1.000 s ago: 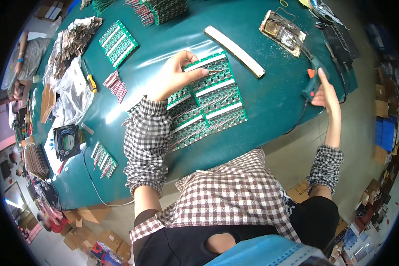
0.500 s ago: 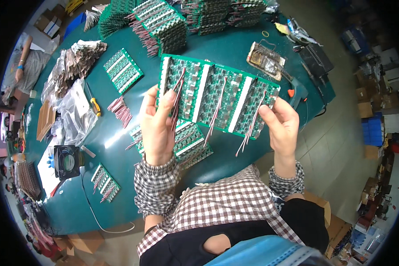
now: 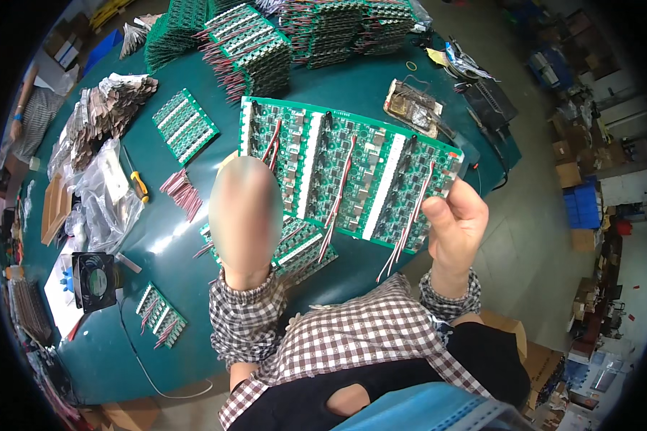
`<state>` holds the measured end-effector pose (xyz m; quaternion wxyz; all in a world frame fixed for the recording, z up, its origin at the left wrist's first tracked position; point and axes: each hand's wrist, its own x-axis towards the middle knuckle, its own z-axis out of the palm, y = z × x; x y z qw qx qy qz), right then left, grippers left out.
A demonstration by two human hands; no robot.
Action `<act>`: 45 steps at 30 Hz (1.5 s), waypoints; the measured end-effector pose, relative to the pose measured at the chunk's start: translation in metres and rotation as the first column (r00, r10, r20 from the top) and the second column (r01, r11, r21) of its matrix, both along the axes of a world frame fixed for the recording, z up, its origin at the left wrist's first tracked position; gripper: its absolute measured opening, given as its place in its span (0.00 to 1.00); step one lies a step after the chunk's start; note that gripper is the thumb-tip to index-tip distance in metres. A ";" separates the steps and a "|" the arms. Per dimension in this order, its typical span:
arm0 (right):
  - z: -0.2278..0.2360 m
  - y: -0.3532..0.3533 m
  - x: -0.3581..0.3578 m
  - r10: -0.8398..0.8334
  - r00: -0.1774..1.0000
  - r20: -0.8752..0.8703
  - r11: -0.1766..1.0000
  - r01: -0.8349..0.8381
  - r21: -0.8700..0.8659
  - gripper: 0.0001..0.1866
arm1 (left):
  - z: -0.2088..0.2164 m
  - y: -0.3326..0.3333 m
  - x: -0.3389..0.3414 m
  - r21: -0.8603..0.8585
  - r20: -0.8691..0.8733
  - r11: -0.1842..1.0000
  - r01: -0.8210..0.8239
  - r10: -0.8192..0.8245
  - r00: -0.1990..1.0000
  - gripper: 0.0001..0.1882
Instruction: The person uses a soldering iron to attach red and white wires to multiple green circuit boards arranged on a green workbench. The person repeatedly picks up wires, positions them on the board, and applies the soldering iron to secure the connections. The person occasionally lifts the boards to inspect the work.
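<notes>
A large green circuit board panel (image 3: 359,169) is held up above the table, tilted, with white connector strips and bundles of red, black and white wires hanging from it. My right hand (image 3: 456,223) pinches its right edge between thumb and fingers. At the left edge is my left hand (image 3: 248,215), its fingers smeared by a blurred oval; the board's left side stays raised there. Beneath the held panel, more wired circuit boards (image 3: 302,248) lie on the green table, partly hidden by my left hand and the panel.
Stacks of boards (image 3: 255,54) stand at the back. Left lie a single board (image 3: 185,126), red wires (image 3: 182,195), a screwdriver (image 3: 138,185), plastic bags (image 3: 108,197), a black fan (image 3: 95,280) and a small board (image 3: 160,314). A soldering tray (image 3: 413,108) sits at the right back.
The panel's right side has dipped slightly, and my right hand is lower with it. The table and its things appear shifted left in the view. Both sides of the panel stay held up.
</notes>
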<state>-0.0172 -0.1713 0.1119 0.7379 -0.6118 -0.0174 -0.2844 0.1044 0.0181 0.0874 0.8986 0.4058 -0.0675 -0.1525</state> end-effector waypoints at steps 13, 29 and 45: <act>-0.003 -0.004 0.003 -0.031 0.999 -0.028 0.999 0.030 -0.030 0.18 | 0.004 0.002 0.003 0.001 -0.021 1.000 0.014 -0.013 1.000 0.15; -0.014 -0.011 -0.001 -0.091 0.992 -0.085 0.996 0.090 -0.011 0.25 | -0.004 -0.002 0.008 0.003 -0.088 0.995 0.098 -0.098 0.991 0.17; -0.024 0.000 0.011 -0.208 0.963 -0.173 0.967 0.229 0.113 0.16 | 0.011 0.006 -0.001 0.062 -0.007 0.997 -0.037 0.037 0.999 0.18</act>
